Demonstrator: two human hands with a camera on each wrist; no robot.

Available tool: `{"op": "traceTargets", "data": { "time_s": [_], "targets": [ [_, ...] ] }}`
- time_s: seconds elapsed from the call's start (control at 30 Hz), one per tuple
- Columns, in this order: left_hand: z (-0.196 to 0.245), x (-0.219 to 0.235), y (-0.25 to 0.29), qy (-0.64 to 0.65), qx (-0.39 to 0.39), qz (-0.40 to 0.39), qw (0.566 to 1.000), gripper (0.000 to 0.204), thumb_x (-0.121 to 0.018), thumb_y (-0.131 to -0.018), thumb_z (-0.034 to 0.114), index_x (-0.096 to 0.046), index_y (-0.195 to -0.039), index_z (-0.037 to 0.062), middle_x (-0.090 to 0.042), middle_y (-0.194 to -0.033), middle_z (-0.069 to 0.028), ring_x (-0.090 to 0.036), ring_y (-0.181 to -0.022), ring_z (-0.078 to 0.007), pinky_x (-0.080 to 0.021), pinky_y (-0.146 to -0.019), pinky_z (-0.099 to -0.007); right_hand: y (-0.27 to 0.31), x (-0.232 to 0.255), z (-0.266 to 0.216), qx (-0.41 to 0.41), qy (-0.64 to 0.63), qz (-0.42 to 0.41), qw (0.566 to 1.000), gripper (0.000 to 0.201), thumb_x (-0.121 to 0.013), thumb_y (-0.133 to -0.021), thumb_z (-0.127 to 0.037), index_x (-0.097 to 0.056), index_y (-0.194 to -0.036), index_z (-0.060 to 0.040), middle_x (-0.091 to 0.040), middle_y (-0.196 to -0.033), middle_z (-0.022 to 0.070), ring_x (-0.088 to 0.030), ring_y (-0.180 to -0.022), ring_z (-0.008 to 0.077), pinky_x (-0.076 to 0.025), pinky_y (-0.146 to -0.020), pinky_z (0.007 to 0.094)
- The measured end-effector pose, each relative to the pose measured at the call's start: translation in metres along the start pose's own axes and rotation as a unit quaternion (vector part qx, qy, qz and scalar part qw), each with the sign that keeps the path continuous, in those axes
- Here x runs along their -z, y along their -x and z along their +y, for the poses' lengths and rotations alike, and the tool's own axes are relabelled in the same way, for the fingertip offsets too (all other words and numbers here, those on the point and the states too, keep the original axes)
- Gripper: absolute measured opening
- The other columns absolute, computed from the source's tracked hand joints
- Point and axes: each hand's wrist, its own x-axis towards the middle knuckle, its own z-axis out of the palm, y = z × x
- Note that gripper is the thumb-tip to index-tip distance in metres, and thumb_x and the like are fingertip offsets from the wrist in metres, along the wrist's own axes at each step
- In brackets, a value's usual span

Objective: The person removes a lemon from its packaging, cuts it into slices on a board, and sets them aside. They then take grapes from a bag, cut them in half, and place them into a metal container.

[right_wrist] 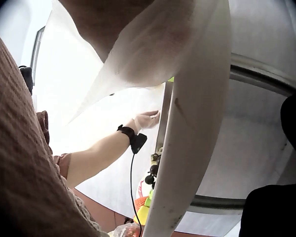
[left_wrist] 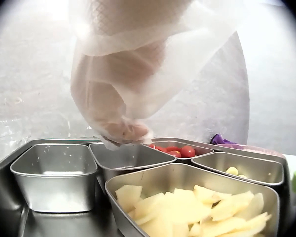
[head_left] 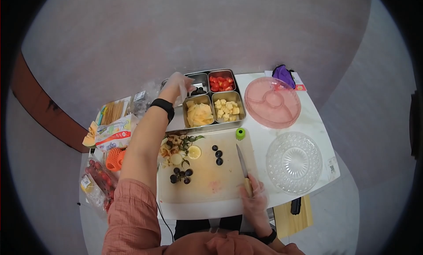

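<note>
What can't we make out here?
Left grip: whether it holds anything; gloved fingertips cover the spot, left wrist view.
Right grip: exact finger placement on the knife; the loose glove hides it, right wrist view.
White packet: fine print, too small in the head view.
Wooden board: one end, hidden by the table, head view.

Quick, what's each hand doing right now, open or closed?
Left hand: at the steel bin of dark grapes; open or closed, cannot tell.
Right hand: closed, holding the knife.
</note>
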Motion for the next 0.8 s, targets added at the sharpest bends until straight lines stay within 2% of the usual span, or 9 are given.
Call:
{"op": "traceTargets", "data": {
  "time_s": [0.2,0.23,0.27,0.37,0.47,0.53,0.67,0.73,0.8],
  "targets": [
    [0.002,0.008,0.007,-0.079,-0.129,-0.008,0.988,0.02,-0.066,-0.091,0.023,-0.069,-0.099,0.0053,-0.072,-0.098,-0.0181,-0.069,-0.08,-0.0353,-0.056,-0.072,-0.0408,-0.003,0.005,-0.005,-0.023,-0.009,-0.021,0.999,0.051,-0.073,-0.087,-0.01,-0.058,-0.135,-0.0062,-0.065,-0.111,0.0217,-0.064,-0.097,0.0412,-0.053,-0.081,0.0469],
    [0.018,0.012,0.021,0.382,0.002,0.01,0.924,0.013,-0.069,-0.089,0.015,-0.066,-0.095,0.0033,-0.069,-0.092,-0.0149,-0.066,-0.073,-0.0307,-0.053,-0.067,-0.0375,-0.001,0.004,-0.003,-0.012,-0.007,-0.008,1.0,0.051,-0.072,-0.087,-0.009,-0.057,-0.136,-0.0058,-0.065,-0.111,0.0215,-0.064,-0.096,0.0414,-0.053,-0.081,0.0469],
    [0.035,0.018,0.035,0.75,0.146,0.029,0.645,0.011,-0.071,-0.086,0.006,-0.062,-0.091,0.0014,-0.066,-0.086,-0.0117,-0.062,-0.066,-0.0262,-0.051,-0.063,-0.0343,0.0,0.004,-0.002,-0.023,-0.007,-0.017,1.0,0.051,-0.072,-0.087,-0.009,-0.057,-0.136,-0.0058,-0.065,-0.111,0.0215,-0.064,-0.096,0.0414,-0.053,-0.081,0.0469],
    [0.086,0.058,0.084,0.688,0.149,-0.008,0.711,0.004,-0.063,-0.09,0.004,-0.065,-0.093,0.0037,-0.061,-0.086,-0.0018,-0.06,-0.075,-0.0144,-0.048,-0.066,-0.0275,0.0,0.001,0.0,-0.01,-0.041,0.005,0.999,0.05,-0.07,-0.089,-0.007,-0.055,-0.137,-0.006,-0.065,-0.111,0.0217,-0.064,-0.098,0.0419,-0.053,-0.082,0.047],
    [0.11,0.07,0.116,0.671,0.12,-0.053,0.73,0.013,-0.068,-0.082,-0.006,-0.061,-0.091,-0.0002,-0.058,-0.083,-0.0057,-0.053,-0.066,-0.014,-0.039,-0.058,-0.0264,0.0,0.0,0.002,0.006,-0.043,0.021,0.999,0.049,-0.068,-0.09,-0.007,-0.054,-0.137,-0.0061,-0.065,-0.112,0.0221,-0.064,-0.099,0.0417,-0.053,-0.083,0.0467],
    [0.128,0.079,0.149,0.701,0.131,-0.082,0.696,0.011,-0.067,-0.081,-0.006,-0.062,-0.09,-0.0009,-0.059,-0.082,-0.0055,-0.054,-0.067,-0.0134,-0.04,-0.06,-0.0265,0.001,-0.001,0.005,0.015,-0.059,0.033,0.998,0.047,-0.067,-0.092,-0.009,-0.054,-0.137,-0.0063,-0.065,-0.112,0.0223,-0.064,-0.1,0.0414,-0.053,-0.083,0.0464],
    [0.129,0.045,0.174,0.663,0.044,-0.137,0.735,0.009,-0.068,-0.079,0.0,-0.066,-0.087,-0.0017,-0.063,-0.079,-0.0096,-0.06,-0.069,-0.0182,-0.047,-0.066,-0.0287,0.001,-0.004,0.011,0.014,-0.073,0.029,0.997,0.045,-0.065,-0.093,-0.01,-0.054,-0.137,-0.0067,-0.065,-0.112,0.0221,-0.064,-0.099,0.0417,-0.053,-0.084,0.0471],
    [0.138,0.047,0.185,0.388,-0.158,-0.003,0.908,0.018,-0.071,-0.076,0.009,-0.071,-0.091,-0.0001,-0.07,-0.084,-0.0156,-0.067,-0.074,-0.0254,-0.053,-0.074,-0.0324,0.002,-0.005,0.013,0.017,-0.086,0.032,0.996,0.044,-0.064,-0.095,-0.012,-0.055,-0.138,-0.0084,-0.065,-0.112,0.0226,-0.064,-0.101,0.0423,-0.052,-0.084,0.0485],
    [0.156,0.042,0.198,0.379,-0.045,-0.068,0.922,0.026,-0.073,-0.073,0.016,-0.074,-0.095,0.0026,-0.072,-0.088,-0.0181,-0.069,-0.081,-0.03,-0.054,-0.079,-0.035,0.003,-0.005,0.014,0.012,-0.09,0.03,0.995,0.044,-0.064,-0.095,-0.014,-0.055,-0.138,-0.0095,-0.066,-0.112,0.0232,-0.064,-0.102,0.0425,-0.052,-0.085,0.0486]
  ]
}}
